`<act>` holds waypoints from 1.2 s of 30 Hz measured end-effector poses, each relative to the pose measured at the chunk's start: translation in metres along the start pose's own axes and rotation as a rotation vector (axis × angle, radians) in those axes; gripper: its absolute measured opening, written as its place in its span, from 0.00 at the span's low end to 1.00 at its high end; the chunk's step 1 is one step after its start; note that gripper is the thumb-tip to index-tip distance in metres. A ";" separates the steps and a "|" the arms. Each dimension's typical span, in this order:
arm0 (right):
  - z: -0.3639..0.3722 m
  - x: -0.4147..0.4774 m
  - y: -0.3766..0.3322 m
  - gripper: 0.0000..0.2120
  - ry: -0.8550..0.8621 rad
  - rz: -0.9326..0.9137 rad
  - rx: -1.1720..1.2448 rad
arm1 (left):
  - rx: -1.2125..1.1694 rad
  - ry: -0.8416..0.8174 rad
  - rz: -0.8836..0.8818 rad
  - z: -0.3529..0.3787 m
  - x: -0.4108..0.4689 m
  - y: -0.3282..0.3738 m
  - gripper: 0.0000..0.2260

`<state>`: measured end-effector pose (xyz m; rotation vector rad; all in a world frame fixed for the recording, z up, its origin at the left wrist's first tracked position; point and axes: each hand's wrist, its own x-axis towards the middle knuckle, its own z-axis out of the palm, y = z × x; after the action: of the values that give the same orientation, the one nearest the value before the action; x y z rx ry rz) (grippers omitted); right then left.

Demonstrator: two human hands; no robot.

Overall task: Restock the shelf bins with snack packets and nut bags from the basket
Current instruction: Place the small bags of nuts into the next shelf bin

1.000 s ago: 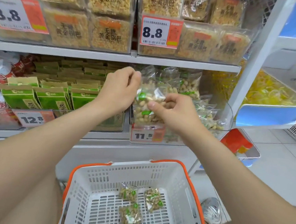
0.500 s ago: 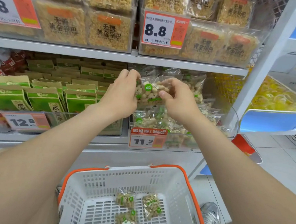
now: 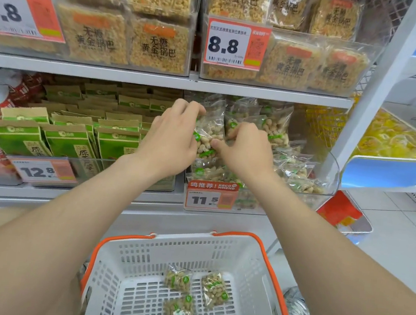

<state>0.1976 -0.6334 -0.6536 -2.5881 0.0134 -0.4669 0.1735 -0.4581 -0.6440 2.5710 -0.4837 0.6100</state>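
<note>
Nut bag [image 3: 208,134], clear with pale kernels, upright between curled fingertips of left hand [image 3: 173,139] and, apparently, right hand [image 3: 247,150].

The 8.8 tag [image 3: 232,45] sits above the 11.5 tag [image 3: 210,198].

From my feed, the clear nut-bag bin [image 3: 333,170], tagged 11.5, sits on the white lower shelf [image 3: 145,202]. Just left of it on that shelf stands a clear bin of green packets [image 3: 98,164]. Directly above it, the next shelf board [image 3: 260,92] carries clear bins of rice-crust packs [image 3: 375,62], tagged 8.8.
</note>
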 end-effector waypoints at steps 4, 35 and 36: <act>-0.018 -0.019 -0.009 0.06 0.027 -0.097 0.001 | 0.038 0.088 0.069 -0.001 -0.011 0.006 0.22; 0.057 -0.154 0.068 0.10 -1.141 -0.356 -0.601 | 0.629 -1.357 0.273 0.233 -0.204 -0.023 0.19; 0.063 -0.154 0.073 0.08 -1.151 -0.342 -0.615 | 0.627 -1.364 0.275 0.239 -0.207 -0.029 0.21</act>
<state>0.0793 -0.6520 -0.7899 -3.0450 -0.7810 1.1219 0.0916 -0.5062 -0.9472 3.1794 -1.1911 -1.2609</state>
